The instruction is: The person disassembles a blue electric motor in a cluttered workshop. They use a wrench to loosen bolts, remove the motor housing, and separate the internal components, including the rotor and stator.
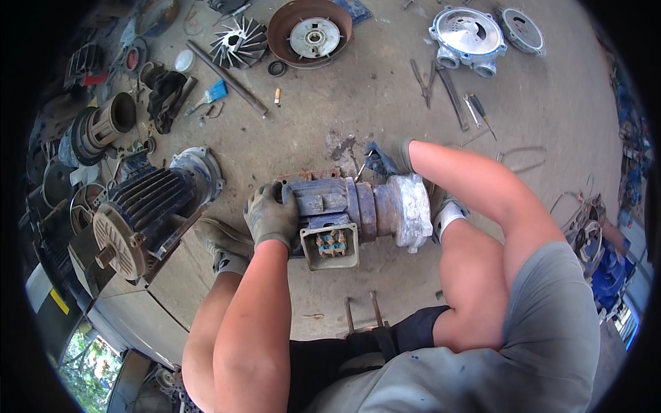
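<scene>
Between my feet an electric motor [323,196] lies on its side, its blue paint worn, with a silver-painted end housing [413,210] at the right. Its terminal box [329,246] is uncovered and shows rusty terminals on a green block. My left hand [270,212], in a grey-brown glove, is closed over the motor's left end. At the motor's far side my right hand [383,160], in a dark glove, closes around a thin metal rod-shaped tool [361,171]. The tool's tip meets the motor's far edge; its exact kind is too small to make out.
Another motor [148,206] stands at the left. Beyond lie a fan wheel [238,43], a rusty round cover [310,34], a long bar [227,77] and a blue paintbrush [208,95]. Pliers [423,84], a screwdriver [482,113] and a silver pump housing [469,34] lie far right.
</scene>
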Available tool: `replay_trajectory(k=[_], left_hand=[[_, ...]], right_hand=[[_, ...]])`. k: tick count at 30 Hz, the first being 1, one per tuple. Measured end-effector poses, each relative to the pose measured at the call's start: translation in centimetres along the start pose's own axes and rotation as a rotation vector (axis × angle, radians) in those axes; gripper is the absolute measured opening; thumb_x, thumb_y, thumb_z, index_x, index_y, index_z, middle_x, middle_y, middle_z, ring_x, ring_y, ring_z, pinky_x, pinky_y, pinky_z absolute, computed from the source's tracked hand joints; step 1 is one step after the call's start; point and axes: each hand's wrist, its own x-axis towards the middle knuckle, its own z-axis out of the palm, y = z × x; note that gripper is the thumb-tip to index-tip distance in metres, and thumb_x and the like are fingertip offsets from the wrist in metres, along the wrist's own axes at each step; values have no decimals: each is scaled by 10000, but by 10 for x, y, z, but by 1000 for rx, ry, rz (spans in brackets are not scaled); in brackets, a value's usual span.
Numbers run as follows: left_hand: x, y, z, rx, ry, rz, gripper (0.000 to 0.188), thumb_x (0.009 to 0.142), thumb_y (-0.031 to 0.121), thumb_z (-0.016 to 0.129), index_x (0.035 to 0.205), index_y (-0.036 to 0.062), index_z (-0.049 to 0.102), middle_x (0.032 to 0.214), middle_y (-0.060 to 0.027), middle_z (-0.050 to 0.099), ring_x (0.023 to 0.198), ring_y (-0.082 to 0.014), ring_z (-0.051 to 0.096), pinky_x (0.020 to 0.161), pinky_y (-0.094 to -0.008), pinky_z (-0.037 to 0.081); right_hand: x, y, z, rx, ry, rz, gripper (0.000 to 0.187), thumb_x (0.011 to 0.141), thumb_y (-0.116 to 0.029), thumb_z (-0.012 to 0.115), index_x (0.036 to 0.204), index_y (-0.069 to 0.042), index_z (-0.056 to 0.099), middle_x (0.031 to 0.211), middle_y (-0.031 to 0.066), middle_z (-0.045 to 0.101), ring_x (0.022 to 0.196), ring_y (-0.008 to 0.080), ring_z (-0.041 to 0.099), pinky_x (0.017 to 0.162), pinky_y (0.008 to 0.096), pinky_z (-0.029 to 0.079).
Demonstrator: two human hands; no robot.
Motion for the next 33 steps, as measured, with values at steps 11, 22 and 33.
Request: replay_trajectory(k=[11,22,33], left_hand=[[-2,1,0,35,31,8,452,1031,456,581,1285,133,769,1371,-130,704,1327,-352,607,1161,-477,438],[-2,1,0,12,24,16,457,1031,456,587,1292,127,766,1366,-130,706,1310,-366,613,1154,-478,446],[-1,1,1,2,32,17,459,1027,449,591,1289,116,767,1387,-141,699,1327,-368,607,1162,-474,442]], right_hand=[[-14,-10,8,-62,178,-147,243,1038,-281,546,897,-118,657,731,64,703,577,189,673,526,338,547],[36,-2,-17,46,-110,78,257,1054,-250,582,884,-67,644,769,107,735,561,226,677,484,334,560],[2,5,15,-134,-39,-204,237,1077,-207,541,982,-45,684,770,163,749,584,274,743,469,413,594]])
